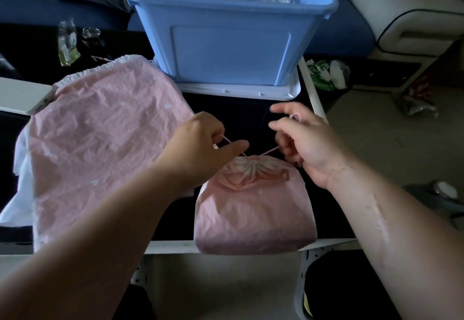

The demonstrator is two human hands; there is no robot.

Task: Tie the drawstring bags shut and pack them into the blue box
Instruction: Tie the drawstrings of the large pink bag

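Head view: small pink crinkled drawstring bag [253, 214] sits cinched at the near edge of the dark tabletop [238, 109]. Left hand [200, 144] pinches one thin pink cord [270, 150] end, right hand [301, 141] grips the other. Blue plastic box [226, 51] stands just behind.

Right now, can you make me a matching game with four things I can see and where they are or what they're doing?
Things:
1. blue plastic box
2. small pink drawstring bag
3. big flat pink bag
4. thin pink cord

Clues:
A. held by the left hand and the right hand
B. lying spread out on the left
C. farthest away, with something pale inside
D. mouth gathered shut, nearest the person

Pairs: 1-C, 2-D, 3-B, 4-A
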